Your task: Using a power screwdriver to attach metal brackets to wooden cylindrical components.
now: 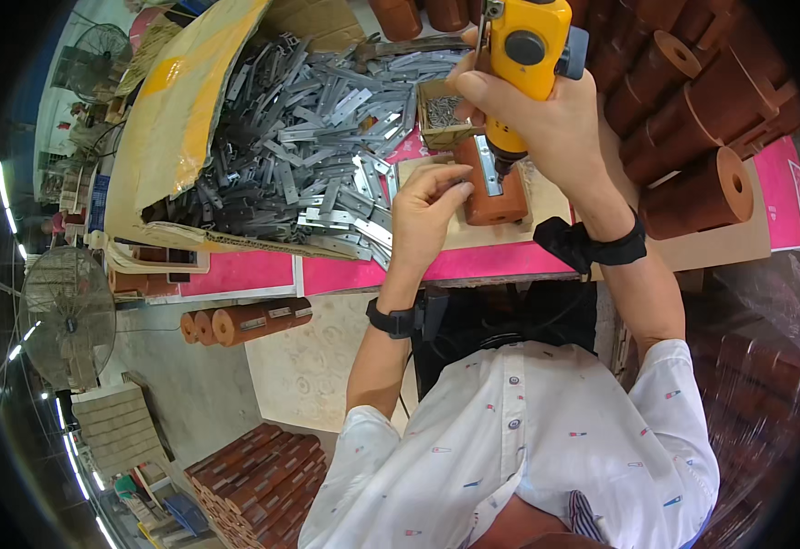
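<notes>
My right hand (542, 123) is wrapped round a yellow power screwdriver (526, 55), held upright with its dark tip pointing down. The tip meets, or hovers just over, the near end of a silver metal strip (486, 163). That strip lies along the top of a reddish-brown cylinder (494, 212), which rests on a tan board (455, 236). Beside the cylinder's left side is my left hand (429, 206), thumb and fingertips pinched together. Whatever small thing may be between them cannot be made out. Both wrists wear black straps.
A large cardboard box (166, 137) spills metal strips (317, 137) to the left. Behind the cylinder stands a small box of screws (441, 112). More brown cylinders (697, 197) are stacked on the right, and others (263, 320) lie below the pink-topped table (354, 275). A fan (70, 316) stands far left.
</notes>
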`<move>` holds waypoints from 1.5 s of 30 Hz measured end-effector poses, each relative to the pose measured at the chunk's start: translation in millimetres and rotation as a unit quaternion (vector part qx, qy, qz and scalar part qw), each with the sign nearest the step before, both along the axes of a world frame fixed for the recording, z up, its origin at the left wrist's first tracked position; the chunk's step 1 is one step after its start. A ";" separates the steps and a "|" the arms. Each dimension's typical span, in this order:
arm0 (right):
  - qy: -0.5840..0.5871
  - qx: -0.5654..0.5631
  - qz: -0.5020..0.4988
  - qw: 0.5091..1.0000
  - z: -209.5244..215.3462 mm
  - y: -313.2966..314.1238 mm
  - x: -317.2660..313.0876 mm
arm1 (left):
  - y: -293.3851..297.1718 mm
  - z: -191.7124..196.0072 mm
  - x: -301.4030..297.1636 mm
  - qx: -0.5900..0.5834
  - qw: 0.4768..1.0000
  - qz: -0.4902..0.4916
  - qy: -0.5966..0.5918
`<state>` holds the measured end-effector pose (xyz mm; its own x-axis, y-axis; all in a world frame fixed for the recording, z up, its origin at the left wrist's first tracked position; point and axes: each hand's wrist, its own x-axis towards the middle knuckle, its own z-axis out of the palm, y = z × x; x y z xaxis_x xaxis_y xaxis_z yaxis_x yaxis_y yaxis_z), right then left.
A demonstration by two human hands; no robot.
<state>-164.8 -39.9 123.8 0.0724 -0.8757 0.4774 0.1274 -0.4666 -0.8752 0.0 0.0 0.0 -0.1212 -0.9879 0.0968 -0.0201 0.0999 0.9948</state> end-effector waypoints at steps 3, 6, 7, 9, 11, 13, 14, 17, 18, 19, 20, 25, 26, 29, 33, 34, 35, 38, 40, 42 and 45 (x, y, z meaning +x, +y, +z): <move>0.046 -0.011 -0.003 0.999 3.9 1.0 -0.5 | 3.9 13.0 -8.3 0.031 0.999 0.000 -0.034; 0.012 -0.003 -0.004 1.000 7.2 1.9 4.4 | 5.1 17.6 -15.4 0.009 1.000 0.007 0.000; 0.007 -0.007 -0.008 1.000 7.8 2.4 5.2 | 5.0 16.8 -18.1 -0.012 1.000 0.018 0.007; 0.001 -0.011 -0.014 1.000 7.6 2.2 7.6 | 4.5 15.7 -20.2 -0.034 0.999 0.028 0.014; -0.056 -0.022 -0.021 0.998 5.0 0.9 9.9 | 3.9 14.9 -21.0 -0.026 1.000 0.014 -0.005; -0.028 -0.022 -0.012 0.999 4.1 2.1 6.0 | 4.7 14.6 -22.4 -0.019 1.000 0.016 0.003; 0.000 -0.024 -0.002 1.000 3.9 2.6 4.6 | 5.1 14.3 -23.3 -0.013 1.000 0.019 0.010; 0.014 -0.019 -0.012 1.000 5.0 4.1 4.7 | 5.5 12.4 -24.7 -0.004 0.999 0.026 0.027; 0.014 -0.018 -0.012 1.000 4.3 3.6 4.5 | 5.7 11.9 -26.3 -0.003 0.999 0.026 0.027; 0.020 -0.021 -0.017 0.999 3.2 2.5 4.3 | 5.8 11.5 -28.1 -0.006 0.999 0.034 0.038; 0.025 -0.023 -0.021 0.999 2.6 2.1 4.2 | 5.6 11.4 -29.3 -0.009 0.998 0.042 0.050; 0.040 -0.019 -0.043 0.998 -0.4 0.9 6.6 | 0.9 13.8 -29.4 -0.027 0.999 0.044 -0.005; 0.050 -0.020 -0.046 0.997 -2.4 -0.4 6.7 | 0.1 14.3 -28.9 -0.033 0.998 0.048 -0.022; 0.034 -0.032 -0.056 0.997 -8.4 -3.8 7.5 | -2.5 16.6 -29.6 -0.074 0.992 0.058 -0.081; 0.039 -0.042 -0.061 0.997 -14.2 -7.7 10.7 | -4.0 15.5 -28.9 -0.060 0.992 0.060 -0.091; 0.025 -0.060 -0.068 0.996 -17.0 -10.5 12.0 | -4.7 15.1 -29.3 -0.075 0.990 0.062 -0.102; 0.012 -0.079 -0.076 0.994 -19.2 -12.4 12.3 | -5.1 14.8 -29.7 -0.091 0.987 0.065 -0.113; 0.031 -0.085 -0.082 0.993 -22.7 -14.4 12.6 | -5.4 14.9 -28.6 -0.122 0.977 0.069 -0.159; 0.042 -0.086 -0.083 0.992 -22.5 -14.0 10.8 | -5.9 13.5 -28.2 -0.119 0.978 0.068 -0.161; 0.053 -0.087 -0.083 0.991 -23.4 -13.9 10.1 | -6.0 13.2 -28.6 -0.115 0.978 0.066 -0.162; 0.051 -0.092 -0.081 0.991 -23.6 -12.0 9.8 | -5.8 13.5 -28.6 -0.106 0.978 0.067 -0.164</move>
